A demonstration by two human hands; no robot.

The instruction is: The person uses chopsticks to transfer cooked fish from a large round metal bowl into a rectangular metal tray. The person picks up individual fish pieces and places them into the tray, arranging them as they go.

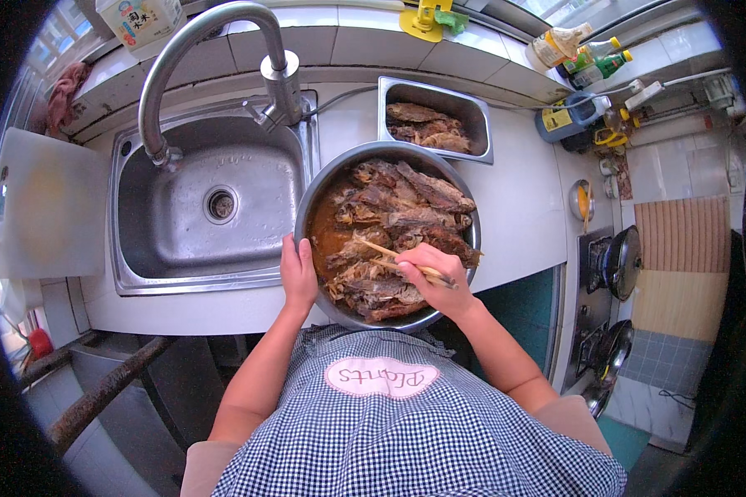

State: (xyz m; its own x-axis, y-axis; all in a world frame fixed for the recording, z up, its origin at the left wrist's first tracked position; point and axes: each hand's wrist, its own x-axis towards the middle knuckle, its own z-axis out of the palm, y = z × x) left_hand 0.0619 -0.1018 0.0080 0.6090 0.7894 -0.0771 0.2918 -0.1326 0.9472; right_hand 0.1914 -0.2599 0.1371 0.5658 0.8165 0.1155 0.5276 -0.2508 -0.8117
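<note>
A large round steel basin [311, 282] stands at the counter's front edge, right against my apron. Several browned cooked fish [404, 208] lie in it, with brown sauce [324, 227] showing on the left. My left hand [299, 273] grips the basin's left rim. In my right hand [436, 273] is a pair of wooden chopsticks [382, 250], their tips over or touching the fish near the basin's middle; I cannot tell whether they pinch anything. Behind the basin sits a rectangular steel pan [486, 140] containing more brown fish pieces [432, 127].
A steel sink [168, 230] with a tall curved faucet [149, 93] is on the left, beside a white cutting board [50, 205]. Bottles [572, 118] line the back right corner. At far right is a gas stove [587, 304] with pans [625, 264]. A small bowl [581, 200] stands near it.
</note>
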